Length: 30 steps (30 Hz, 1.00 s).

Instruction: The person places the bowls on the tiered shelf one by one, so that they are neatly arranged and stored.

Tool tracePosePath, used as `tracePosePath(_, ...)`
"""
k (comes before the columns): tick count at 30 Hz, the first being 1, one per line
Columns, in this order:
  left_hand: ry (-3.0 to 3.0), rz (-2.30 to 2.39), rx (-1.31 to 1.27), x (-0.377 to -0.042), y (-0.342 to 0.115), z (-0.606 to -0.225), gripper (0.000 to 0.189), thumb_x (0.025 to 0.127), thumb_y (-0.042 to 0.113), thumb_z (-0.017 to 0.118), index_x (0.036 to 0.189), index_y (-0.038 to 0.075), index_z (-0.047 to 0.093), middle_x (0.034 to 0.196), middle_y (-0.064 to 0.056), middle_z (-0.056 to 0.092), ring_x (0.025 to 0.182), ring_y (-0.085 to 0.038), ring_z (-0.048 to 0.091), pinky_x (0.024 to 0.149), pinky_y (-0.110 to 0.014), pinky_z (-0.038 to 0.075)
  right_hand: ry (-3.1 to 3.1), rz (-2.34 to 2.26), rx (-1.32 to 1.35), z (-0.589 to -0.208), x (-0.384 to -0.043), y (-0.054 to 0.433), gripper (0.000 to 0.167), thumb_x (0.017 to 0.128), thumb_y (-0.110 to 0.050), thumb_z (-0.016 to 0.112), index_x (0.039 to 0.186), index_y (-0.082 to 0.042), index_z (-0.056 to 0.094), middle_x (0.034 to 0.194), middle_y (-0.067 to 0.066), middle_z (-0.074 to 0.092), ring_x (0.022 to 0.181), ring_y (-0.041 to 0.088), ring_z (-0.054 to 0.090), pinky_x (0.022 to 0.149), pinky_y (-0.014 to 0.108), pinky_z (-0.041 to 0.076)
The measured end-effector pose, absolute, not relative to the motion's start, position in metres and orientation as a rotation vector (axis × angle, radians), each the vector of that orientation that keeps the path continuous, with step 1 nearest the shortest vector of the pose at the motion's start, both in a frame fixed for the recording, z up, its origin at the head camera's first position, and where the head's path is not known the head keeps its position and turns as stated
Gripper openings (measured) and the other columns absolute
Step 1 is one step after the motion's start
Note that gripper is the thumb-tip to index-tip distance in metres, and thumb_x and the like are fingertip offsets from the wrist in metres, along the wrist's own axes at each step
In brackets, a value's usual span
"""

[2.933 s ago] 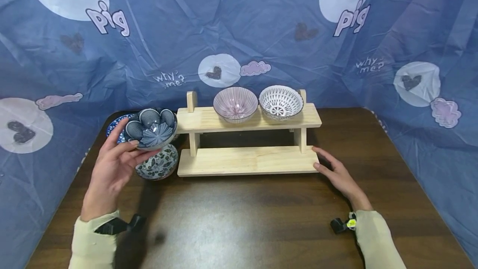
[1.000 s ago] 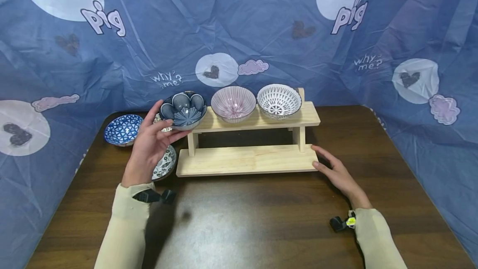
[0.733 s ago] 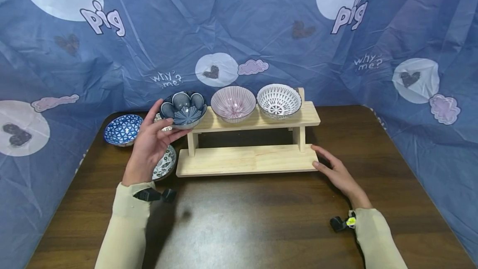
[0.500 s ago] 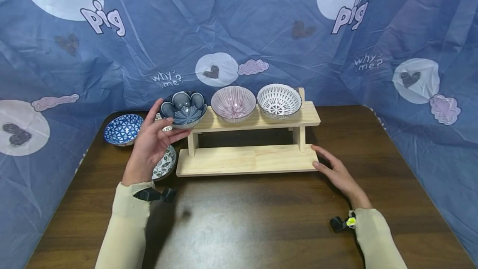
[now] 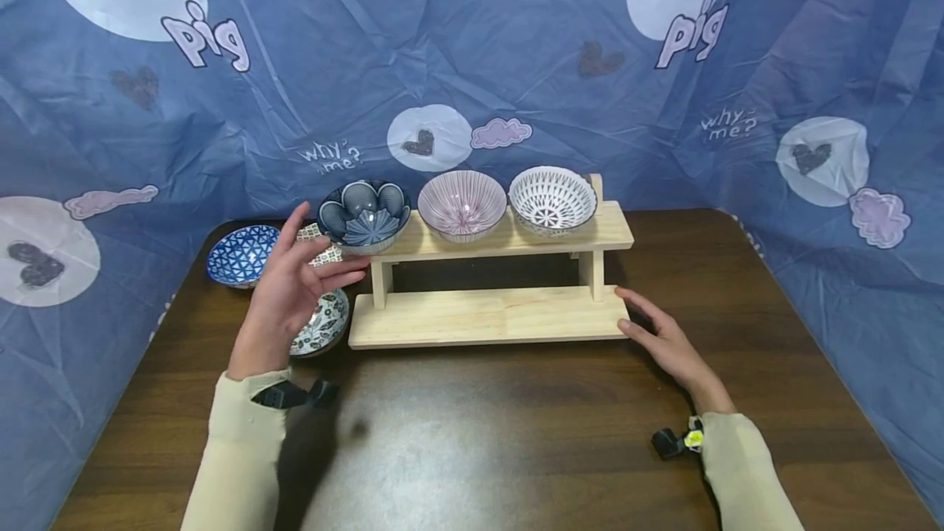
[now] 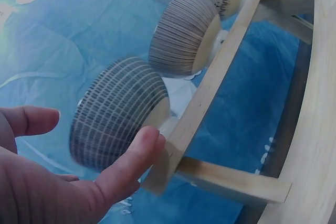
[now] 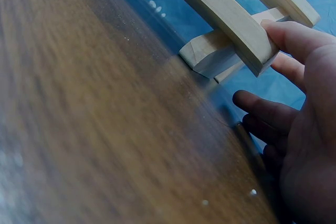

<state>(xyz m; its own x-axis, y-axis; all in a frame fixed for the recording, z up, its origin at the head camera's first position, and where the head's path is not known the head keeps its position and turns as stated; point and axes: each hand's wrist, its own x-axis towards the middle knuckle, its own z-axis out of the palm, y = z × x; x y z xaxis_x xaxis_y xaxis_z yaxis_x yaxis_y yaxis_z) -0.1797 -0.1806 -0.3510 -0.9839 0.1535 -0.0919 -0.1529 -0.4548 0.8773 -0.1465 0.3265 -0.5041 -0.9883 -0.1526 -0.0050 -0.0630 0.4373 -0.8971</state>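
Observation:
The dark blue bowl with petal shapes (image 5: 365, 215) sits at the left end of the top board of a two-tier wooden display stand (image 5: 479, 318). My left hand (image 5: 283, 293) is just left of the bowl, thumb and fingers spread and apart from it; in the left wrist view a fingertip (image 6: 149, 140) overlaps the underside of the bowl. On the same board stand a pink striped bowl (image 5: 463, 205) and a white bowl with dark marks (image 5: 553, 199). My right hand (image 5: 674, 351) holds the right end of the lower board between thumb and finger.
Left of the stand, on the dark wooden table (image 5: 472, 433), are a blue triangle-patterned bowl (image 5: 243, 255), a leaf-patterned bowl (image 5: 324, 324) and a small-patterned bowl (image 5: 324, 251) partly behind my left hand. A blue printed cloth (image 5: 472, 47) hangs behind.
My left hand carried the dark blue bowl right onto the top board, then let go and drew back slightly left. The right hand stays at the stand's end.

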Motion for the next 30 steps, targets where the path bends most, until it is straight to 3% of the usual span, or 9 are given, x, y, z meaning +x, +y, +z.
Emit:
tracePosePath(4, 1.522, 2.571, 0.002, -0.17, -0.187, -0.351, 0.068, 0.105, 0.008, 0.04, 0.161, 0.03, 0.008, 0.141, -0.015, 0.033, 0.084, -0.029, 0.076, 0.079, -0.038, 0.065, 2.591, -1.607, -0.194, -0.504, -0.146, 0.327, 0.057, 0.102, -0.023, 0.058, 0.153, -0.007, 0.039, 0.161, 0.02, 0.034, 0.149, 0.042, 0.025, 0.12, 0.066, 0.022)
tracePosePath(9, 1.529, 2.599, 0.043, -0.158, -0.197, -0.352, 0.064, 0.105, 0.009, 0.043, 0.16, 0.024, 0.013, 0.123, -0.005, 0.058, 0.087, -0.029, 0.077, 0.079, -0.039, 0.065, 2.584, -1.609, -0.189, -0.503, -0.146, 0.327, 0.057, 0.101, -0.024, 0.059, 0.153, -0.008, 0.039, 0.161, 0.019, 0.034, 0.149, 0.042, 0.024, 0.12, 0.067, 0.021)
tracePosePath(18, 1.479, 2.664, 0.162, -0.139, -0.221, -0.359, 0.052, 0.106, 0.005, 0.04, 0.154, 0.014, 0.022, 0.121, -0.005, 0.066, 0.089, -0.032, 0.077, 0.079, -0.04, 0.066, 2.577, -1.618, -0.192, -0.504, -0.146, 0.326, 0.057, 0.102, -0.025, 0.058, 0.153, -0.01, 0.039, 0.161, 0.018, 0.034, 0.149, 0.041, 0.025, 0.12, 0.065, 0.023)
tracePosePath(30, 1.566, 2.685, 0.173, -0.118, -0.258, -0.376, 0.039, 0.106, 0.003, 0.035, 0.143, 0.016, 0.038, 0.117, -0.005, 0.072, 0.088, -0.031, 0.077, 0.077, -0.037, 0.066, 2.589, -1.598, -0.191, -0.502, -0.145, 0.325, 0.057, 0.102, -0.025, 0.058, 0.153, -0.01, 0.038, 0.162, 0.018, 0.034, 0.149, 0.041, 0.025, 0.121, 0.065, 0.021)
